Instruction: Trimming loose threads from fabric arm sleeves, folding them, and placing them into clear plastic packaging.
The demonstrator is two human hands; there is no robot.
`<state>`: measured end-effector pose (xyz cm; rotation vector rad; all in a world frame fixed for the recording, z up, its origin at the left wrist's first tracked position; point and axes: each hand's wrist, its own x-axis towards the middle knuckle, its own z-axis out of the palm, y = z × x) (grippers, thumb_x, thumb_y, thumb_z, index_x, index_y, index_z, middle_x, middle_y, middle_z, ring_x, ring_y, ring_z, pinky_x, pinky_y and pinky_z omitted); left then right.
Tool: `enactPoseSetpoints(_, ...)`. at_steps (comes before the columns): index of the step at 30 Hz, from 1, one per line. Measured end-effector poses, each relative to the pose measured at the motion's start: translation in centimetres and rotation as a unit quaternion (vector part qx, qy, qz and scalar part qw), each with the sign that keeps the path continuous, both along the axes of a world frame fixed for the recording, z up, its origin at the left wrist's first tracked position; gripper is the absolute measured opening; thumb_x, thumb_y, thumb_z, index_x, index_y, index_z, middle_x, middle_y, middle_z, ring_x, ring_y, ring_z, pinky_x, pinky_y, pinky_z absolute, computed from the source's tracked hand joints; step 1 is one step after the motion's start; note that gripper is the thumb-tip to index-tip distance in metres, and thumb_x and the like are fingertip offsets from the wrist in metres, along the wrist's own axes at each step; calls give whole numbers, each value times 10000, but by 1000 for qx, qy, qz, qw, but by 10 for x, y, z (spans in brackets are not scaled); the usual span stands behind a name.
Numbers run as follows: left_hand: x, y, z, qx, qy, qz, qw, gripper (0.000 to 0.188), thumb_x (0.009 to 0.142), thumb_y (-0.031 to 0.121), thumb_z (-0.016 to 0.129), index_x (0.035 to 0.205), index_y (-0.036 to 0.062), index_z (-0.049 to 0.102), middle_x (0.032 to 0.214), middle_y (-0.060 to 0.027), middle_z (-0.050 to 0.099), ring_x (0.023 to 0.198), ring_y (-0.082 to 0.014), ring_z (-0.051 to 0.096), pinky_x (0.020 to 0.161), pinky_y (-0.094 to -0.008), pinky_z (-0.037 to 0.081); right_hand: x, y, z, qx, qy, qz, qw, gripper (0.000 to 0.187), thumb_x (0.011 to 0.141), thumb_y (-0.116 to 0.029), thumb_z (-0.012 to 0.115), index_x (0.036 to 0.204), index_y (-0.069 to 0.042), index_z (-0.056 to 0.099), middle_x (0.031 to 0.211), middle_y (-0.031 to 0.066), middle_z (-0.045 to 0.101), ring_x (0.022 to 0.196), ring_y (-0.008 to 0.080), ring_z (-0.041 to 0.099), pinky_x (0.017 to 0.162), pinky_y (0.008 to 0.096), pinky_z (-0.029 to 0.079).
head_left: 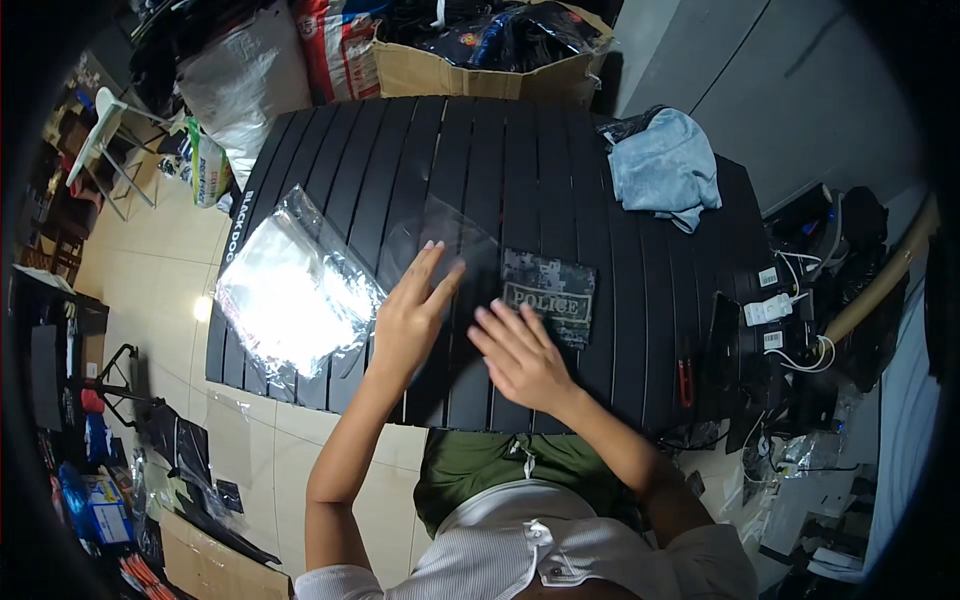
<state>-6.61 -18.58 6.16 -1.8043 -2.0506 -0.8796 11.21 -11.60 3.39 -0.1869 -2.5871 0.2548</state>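
A clear plastic bag lies flat on the dark slatted table, and my left hand rests on its near part with fingers stretched out. My right hand is spread, palm down, its fingertips by the lower left edge of a square camouflage fabric piece with a lettered strip; whether they touch it I cannot tell. Left of my left hand is a stack of shiny clear plastic bags, bright with glare. Neither hand grips anything.
On the black slatted table lie a crumpled light-blue cloth at the far right and a red cutter near the right edge. White plugs and cables sit beyond that edge. A full cardboard box stands behind the table.
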Motion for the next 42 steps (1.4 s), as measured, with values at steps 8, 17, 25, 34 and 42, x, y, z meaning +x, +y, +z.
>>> enactPoseSetpoints(8, 6, 28, -28, 22, -9, -20, 1000, 290, 735, -5, 511, 1008, 21, 605, 1087, -118, 582, 1035, -272, 562, 861, -342, 467, 48, 57, -12, 10, -70, -47, 996, 351, 733, -7, 564, 1068, -98, 614, 1178, 63, 554, 1114, 234, 497, 1020, 463, 301)
enactPoseSetpoints(17, 9, 54, -33, 38, 7, 19, 999, 251, 729, -3, 523, 969, 29, 591, 1048, -92, 586, 934, -253, 582, 776, -316, 490, 99, 80, -6, -299, 94, -426, 849, 241, 850, -225, 554, 906, -1, 624, 930, 159, 588, 833, 302, 570, 698, 384, 447)
enactPoseSetpoints(25, 11, 69, -40, 65, -3, 37, 997, 204, 757, -29, 499, 941, 47, 547, 990, -85, 566, 907, -278, 574, 708, -357, 491, 44, 86, -20, -227, -60, -555, 798, 547, 731, -469, 645, 945, 30, 574, 1003, 188, 534, 978, 351, 476, 837, 446, 364)
enactPoseSetpoints(34, 9, 65, -29, 46, -126, 38, 990, 266, 824, -6, 491, 1070, 85, 538, 1070, -92, 560, 933, -298, 581, 721, -349, 501, 41, 81, -12, -656, 248, -231, 674, 230, 782, -128, 568, 968, 8, 559, 961, 106, 571, 916, 207, 551, 786, 306, 440)
enactPoseSetpoints(42, 14, 66, -13, -4, -155, -28, 988, 539, 749, -124, 418, 1232, 110, 459, 1203, -117, 500, 1033, -318, 540, 828, -364, 477, 59, 80, 1, -907, 219, -48, 356, 211, 784, -102, 519, 939, 35, 560, 844, 116, 623, 731, 228, 641, 675, 366, 541)
